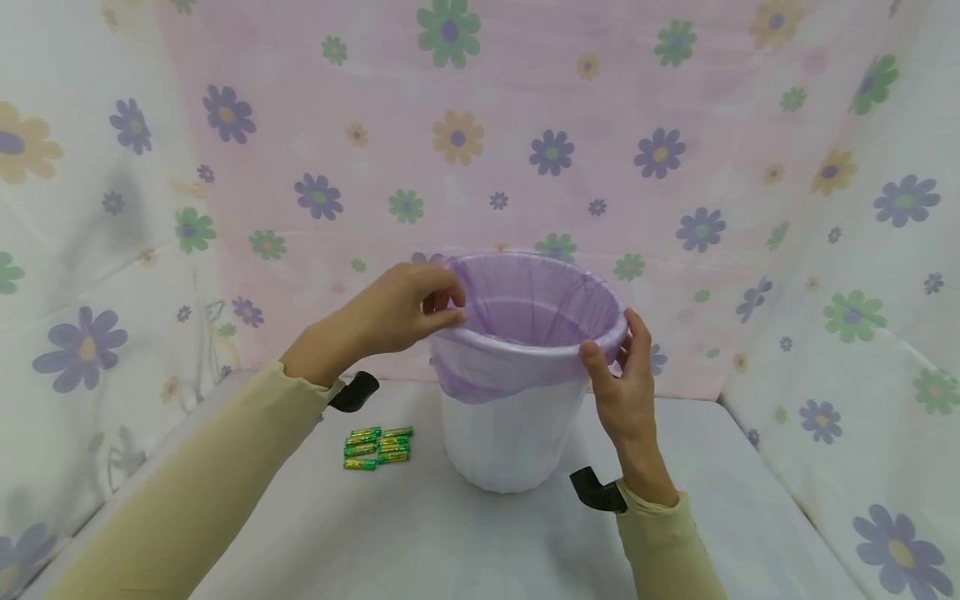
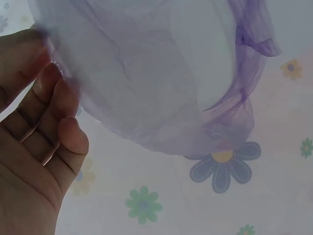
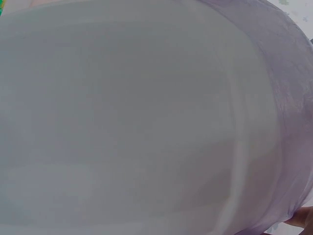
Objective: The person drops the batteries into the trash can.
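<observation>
A white trash can (image 1: 491,442) stands upright on the table, lined with a translucent purple trash bag (image 1: 536,312). The bag is folded outward over the rim and hangs unevenly down the outside. At the rim's left side, my left hand (image 1: 408,304) pinches the bag's edge; in the left wrist view its fingertips (image 2: 73,134) lie along the thin film. My right hand (image 1: 626,392) grips the bag-covered rim on the right, thumb toward the front and fingers round the outer side. The can's white wall (image 3: 122,117) fills most of the right wrist view.
Several green-and-yellow batteries (image 1: 377,447) lie in two columns on the white table (image 1: 360,533), left of the can. A pink flowered cloth (image 1: 495,83) hangs behind, with white flowered cloths on both sides. Black wrist mounts (image 1: 597,490) stick out from both sleeves.
</observation>
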A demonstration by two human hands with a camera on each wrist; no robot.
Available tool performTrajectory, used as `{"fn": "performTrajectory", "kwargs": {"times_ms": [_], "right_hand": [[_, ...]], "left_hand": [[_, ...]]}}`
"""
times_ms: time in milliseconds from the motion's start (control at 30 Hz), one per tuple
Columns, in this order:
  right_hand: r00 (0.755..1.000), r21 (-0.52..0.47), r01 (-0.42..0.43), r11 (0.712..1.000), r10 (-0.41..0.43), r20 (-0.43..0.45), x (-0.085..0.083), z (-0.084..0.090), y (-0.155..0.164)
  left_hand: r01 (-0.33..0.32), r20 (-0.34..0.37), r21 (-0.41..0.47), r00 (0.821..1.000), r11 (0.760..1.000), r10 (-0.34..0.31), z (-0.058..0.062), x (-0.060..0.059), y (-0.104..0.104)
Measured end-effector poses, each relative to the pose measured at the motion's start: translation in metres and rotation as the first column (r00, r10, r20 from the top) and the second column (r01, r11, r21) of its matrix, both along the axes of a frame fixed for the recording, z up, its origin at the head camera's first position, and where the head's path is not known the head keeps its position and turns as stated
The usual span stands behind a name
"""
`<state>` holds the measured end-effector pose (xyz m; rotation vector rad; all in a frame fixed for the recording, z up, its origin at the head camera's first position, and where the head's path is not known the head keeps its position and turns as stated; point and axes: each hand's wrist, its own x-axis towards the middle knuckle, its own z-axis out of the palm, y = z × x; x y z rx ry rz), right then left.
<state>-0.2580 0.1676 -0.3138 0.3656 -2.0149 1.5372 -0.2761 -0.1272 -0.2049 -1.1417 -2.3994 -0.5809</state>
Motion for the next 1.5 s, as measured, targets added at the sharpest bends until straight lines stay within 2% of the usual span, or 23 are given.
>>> {"fn": "performTrajectory", "kwargs": {"times_ms": [167,367,600,700,867,1167,1267,1500], "right_hand": [[1.000,0.001,0.001,1.000,-0.001,-0.004,0.000,0.000,0.000],[1.000,0.005,0.007,1.000,-0.007,-0.001,0.001,0.000,0.000],[1.000,0.007,0.010,1.000,-0.009,-0.004,0.001,0.000,0.000],[1.000,0.006,0.014,1.000,-0.014,-0.006,0.000,0.000,0.000],[1.000,0.004,0.006,1.000,-0.006,-0.010,-0.001,0.000,0.000],[1.000,0.004,0.005,1.000,-0.005,-0.014,-0.001,-0.001,-0.002],[1.000,0.005,0.004,1.000,-0.004,-0.017,-0.001,-0.001,-0.002],[1.000,0.017,0.016,1.000,-0.015,-0.011,0.000,-0.001,0.001]], "left_hand": [[0.024,0.001,0.039,1.000,0.999,-0.024,-0.007,0.008,-0.007],[0.016,-0.007,0.052,1.000,0.999,-0.016,-0.019,0.014,-0.017],[0.048,-0.088,0.128,0.995,0.991,-0.037,-0.037,0.015,-0.030],[0.042,-0.091,0.141,0.995,0.989,-0.029,-0.046,0.015,-0.035],[-0.007,-0.041,0.119,0.999,0.993,0.012,-0.066,0.015,-0.043],[-0.060,0.047,0.068,0.997,0.996,0.056,-0.116,0.010,-0.050],[-0.091,0.101,0.037,0.991,0.995,0.087,-0.132,0.008,-0.050],[-0.156,0.219,-0.038,0.962,0.987,0.161,-0.164,0.003,-0.050]]}}
